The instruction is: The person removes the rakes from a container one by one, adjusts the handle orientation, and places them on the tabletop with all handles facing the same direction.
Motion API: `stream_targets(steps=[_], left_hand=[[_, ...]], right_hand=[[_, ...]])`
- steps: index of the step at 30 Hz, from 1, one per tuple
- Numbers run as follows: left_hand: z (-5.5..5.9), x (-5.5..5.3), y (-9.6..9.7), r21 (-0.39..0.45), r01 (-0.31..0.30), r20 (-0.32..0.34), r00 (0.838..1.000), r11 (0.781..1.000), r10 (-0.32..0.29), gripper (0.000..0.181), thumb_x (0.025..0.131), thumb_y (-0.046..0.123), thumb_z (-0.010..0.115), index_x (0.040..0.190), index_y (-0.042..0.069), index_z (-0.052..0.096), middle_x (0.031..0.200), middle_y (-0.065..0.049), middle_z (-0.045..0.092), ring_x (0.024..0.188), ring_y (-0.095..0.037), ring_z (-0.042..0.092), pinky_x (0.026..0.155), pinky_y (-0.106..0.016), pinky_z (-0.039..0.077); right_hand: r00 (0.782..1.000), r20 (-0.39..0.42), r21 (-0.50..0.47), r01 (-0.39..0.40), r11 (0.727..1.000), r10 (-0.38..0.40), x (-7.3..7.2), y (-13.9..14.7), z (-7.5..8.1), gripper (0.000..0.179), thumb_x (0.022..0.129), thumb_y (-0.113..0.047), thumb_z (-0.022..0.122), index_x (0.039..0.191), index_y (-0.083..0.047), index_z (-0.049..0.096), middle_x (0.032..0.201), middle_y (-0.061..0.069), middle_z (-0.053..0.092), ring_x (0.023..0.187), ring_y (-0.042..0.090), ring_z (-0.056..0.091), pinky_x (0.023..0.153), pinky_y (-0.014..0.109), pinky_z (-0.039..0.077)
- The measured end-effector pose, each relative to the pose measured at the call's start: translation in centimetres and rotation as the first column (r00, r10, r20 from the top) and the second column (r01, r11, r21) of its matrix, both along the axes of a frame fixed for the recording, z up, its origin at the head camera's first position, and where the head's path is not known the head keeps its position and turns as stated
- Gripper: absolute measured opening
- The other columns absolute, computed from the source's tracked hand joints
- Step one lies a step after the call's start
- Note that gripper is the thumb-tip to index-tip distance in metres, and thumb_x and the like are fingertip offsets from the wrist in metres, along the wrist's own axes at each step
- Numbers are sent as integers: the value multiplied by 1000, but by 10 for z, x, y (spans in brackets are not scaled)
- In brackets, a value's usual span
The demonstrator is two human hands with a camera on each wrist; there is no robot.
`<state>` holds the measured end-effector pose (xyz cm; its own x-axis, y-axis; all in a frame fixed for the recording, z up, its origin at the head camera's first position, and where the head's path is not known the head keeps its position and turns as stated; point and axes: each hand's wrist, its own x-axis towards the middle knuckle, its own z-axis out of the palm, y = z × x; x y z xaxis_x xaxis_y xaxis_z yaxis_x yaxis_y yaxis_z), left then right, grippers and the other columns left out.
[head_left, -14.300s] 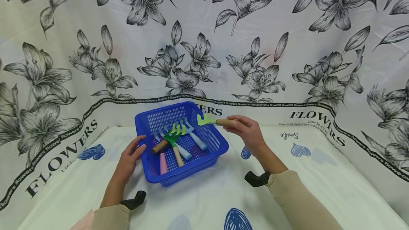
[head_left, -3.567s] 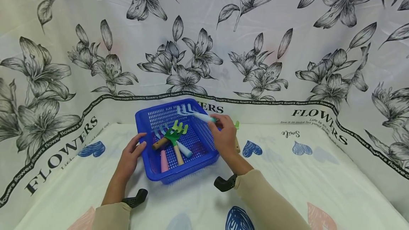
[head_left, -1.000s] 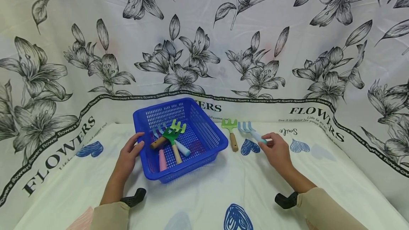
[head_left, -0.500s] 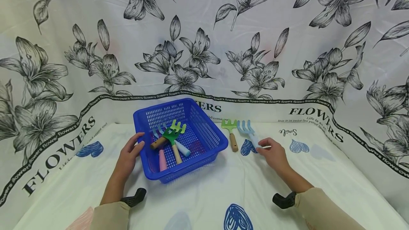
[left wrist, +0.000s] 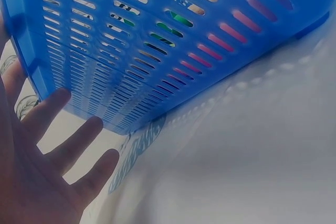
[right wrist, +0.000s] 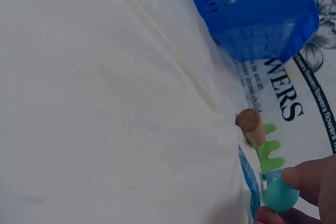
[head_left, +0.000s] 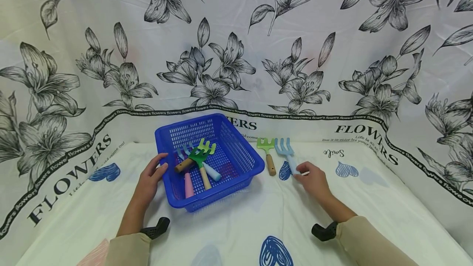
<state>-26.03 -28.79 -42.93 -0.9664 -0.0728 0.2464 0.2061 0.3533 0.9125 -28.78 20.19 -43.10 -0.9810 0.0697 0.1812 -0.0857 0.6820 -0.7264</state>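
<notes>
A blue plastic basket stands left of centre in the head view. My left hand rests at its left rim; in the left wrist view several spread fingers lie beside the outer wall. My right hand pinches the handle end of a light-blue toy hand rake right of the basket, its tines toward the back wall. In the right wrist view, thumb and fingers flank the handle's round turquoise end. Beside it lies a green hand rake with a wooden handle, tines also toward the wall.
Inside the basket lie a dark green hand rake, a light green one, a pale blue handle and a pink handle. A white cloth with printed hearts covers the table; a flowered curtain hangs behind.
The light-blue rake has come out of the basket to the right of the green rake, which was set down earlier. In the last second its handle swung left, nearly parallel to the green one.
</notes>
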Motion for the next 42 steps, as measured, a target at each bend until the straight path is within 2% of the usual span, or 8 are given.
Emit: stream_targets(steps=[5,12,16,19,22,25,32,42], left_hand=[[-1,-1,1,2,3,2,1000,1000,-3,57,102,44,44,151,17,33,159,-14,20,138,-45,29,106,-62,29],[1,0,1,-10,-6,10,1000,1000,7,56,102,45,43,151,19,33,159,-15,20,138,-45,29,106,-61,30],[12,8,6,2,-1,30,1000,1000,1,56,104,40,43,152,14,31,159,-17,18,139,-46,26,106,-62,28],[13,9,6,5,-2,38,999,1000,2,56,104,37,42,152,12,30,159,-18,17,139,-47,26,106,-62,29],[3,1,0,5,-6,32,999,1000,6,56,103,40,42,152,15,30,160,-16,17,139,-46,27,106,-62,30],[0,-1,-1,5,-6,34,999,1000,6,57,103,42,43,152,16,30,160,-15,17,139,-45,27,106,-62,29],[1,-2,0,-1,-9,46,999,1000,9,57,103,43,43,152,16,31,160,-15,19,138,-45,30,106,-61,29],[3,-1,0,-15,-17,50,999,1000,18,57,102,44,43,152,20,31,160,-14,17,139,-45,27,106,-62,29]], right_hand=[[1000,28,37,-9,999,8,0,0,-4,21,84,-8,73,102,-3,64,97,10,66,85,24,61,67,34,49],[999,29,36,-20,999,19,-1,1,-6,20,84,-7,72,102,-4,64,92,7,66,83,23,60,67,33,49],[1000,16,37,-26,999,26,-1,1,-5,19,84,-6,71,102,-5,65,91,6,66,83,22,59,69,34,47],[1000,5,32,-27,999,27,0,1,-1,20,84,-7,71,103,-5,65,93,7,66,85,23,60,70,35,47],[1000,-14,26,-25,999,26,0,0,5,20,86,-8,70,105,-4,65,95,8,66,87,25,60,71,36,48],[999,-27,18,-20,1000,20,1,-3,11,21,87,-9,70,107,-4,64,96,9,66,89,26,61,74,38,49],[1000,13,-44,-24,999,25,5,-12,22,25,91,-13,66,114,-3,63,103,11,65,95,27,60,80,38,50],[994,-71,-122,-90,988,82,8,-33,41,20,91,-12,66,110,-6,65,107,10,67,91,23,61,73,29,52]])
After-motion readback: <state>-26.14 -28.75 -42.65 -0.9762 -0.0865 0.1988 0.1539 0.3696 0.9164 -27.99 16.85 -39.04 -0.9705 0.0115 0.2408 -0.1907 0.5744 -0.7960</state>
